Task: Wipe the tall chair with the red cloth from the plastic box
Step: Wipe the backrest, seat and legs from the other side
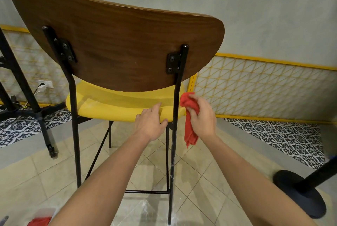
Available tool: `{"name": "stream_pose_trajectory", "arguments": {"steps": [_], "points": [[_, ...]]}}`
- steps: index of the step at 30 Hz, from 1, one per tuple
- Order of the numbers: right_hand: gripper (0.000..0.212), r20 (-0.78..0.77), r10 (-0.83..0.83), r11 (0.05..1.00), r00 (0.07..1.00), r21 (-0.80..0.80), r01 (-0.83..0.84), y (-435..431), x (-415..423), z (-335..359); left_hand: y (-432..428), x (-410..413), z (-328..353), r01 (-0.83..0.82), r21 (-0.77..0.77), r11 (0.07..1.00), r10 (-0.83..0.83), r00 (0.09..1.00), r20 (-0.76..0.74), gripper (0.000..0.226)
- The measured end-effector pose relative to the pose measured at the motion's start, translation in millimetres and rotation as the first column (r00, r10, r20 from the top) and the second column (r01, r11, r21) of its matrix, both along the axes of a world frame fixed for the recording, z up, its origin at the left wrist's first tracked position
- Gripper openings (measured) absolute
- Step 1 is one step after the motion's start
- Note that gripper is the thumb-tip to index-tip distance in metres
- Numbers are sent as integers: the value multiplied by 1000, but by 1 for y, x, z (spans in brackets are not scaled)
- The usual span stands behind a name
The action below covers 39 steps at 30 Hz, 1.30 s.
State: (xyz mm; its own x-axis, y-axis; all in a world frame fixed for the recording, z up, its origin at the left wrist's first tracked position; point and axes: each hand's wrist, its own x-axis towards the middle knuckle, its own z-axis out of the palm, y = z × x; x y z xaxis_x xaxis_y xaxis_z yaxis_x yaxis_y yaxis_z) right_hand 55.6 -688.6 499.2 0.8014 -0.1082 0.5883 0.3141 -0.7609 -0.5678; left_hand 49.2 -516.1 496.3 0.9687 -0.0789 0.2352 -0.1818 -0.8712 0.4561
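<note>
My two bare forearms reach forward from the bottom of the view. My left hand lies palm down, fingers stretched forward, thumb out to the side. My right hand, near it, is turned inward at the wrist, fingers curled round the red cloth.

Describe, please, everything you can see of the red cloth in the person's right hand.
The red cloth looks like soft, plain fabric with no pattern. Its upper part is bunched and gripped in the right hand, showing above the fingers, while a folded tail hangs limp below the hand. It is held at seat height just right of the chair's black rear upright; whether it touches that upright cannot be told.
</note>
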Motion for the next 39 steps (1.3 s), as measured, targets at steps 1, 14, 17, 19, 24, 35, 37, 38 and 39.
{"name": "stream_pose_trajectory", "arguments": {"steps": [1, 14, 17, 19, 24, 35, 37, 38, 39], "points": [[34, -51, 12, 989, 999, 149, -4, 4, 3, 6, 0, 0, 0, -6, -3, 1000, 6, 1000, 6, 63], [22, -302, 154, 917, 941, 399, -22, 27, 16, -6, -2, 3, -4, -17, 13, 1000, 17, 1000, 25, 61], [23, -374, 172, 937, 911, 349, -34, 21, 14, -4, -2, 4, -3, -23, 9, 1000, 23, 999, 25, 60], [25, -410, 186, 945, 893, 323, -48, 18, 13, 1, -3, 4, -3, -33, 5, 999, 32, 999, 28, 60], [22, -294, 236, 880, 926, 469, -75, 22, 14, 14, -4, 4, -4, -23, 6, 1000, 23, 999, 30, 60], [31, -327, 108, 896, 939, 440, 51, 32, 11, -25, -3, 6, -9, -27, 35, 999, 25, 998, 66, 59], [32, -381, 108, 909, 918, 412, 65, 28, 7, -32, -4, 5, -11, -24, 49, 999, 21, 997, 70, 59], [32, -409, 114, 915, 906, 399, 65, 25, 6, -33, -4, 4, -12, -21, 51, 998, 18, 998, 68, 59], [32, -432, 124, 923, 893, 380, 55, 22, 6, -32, -4, 3, -12, -19, 52, 998, 15, 998, 66, 59]]}}
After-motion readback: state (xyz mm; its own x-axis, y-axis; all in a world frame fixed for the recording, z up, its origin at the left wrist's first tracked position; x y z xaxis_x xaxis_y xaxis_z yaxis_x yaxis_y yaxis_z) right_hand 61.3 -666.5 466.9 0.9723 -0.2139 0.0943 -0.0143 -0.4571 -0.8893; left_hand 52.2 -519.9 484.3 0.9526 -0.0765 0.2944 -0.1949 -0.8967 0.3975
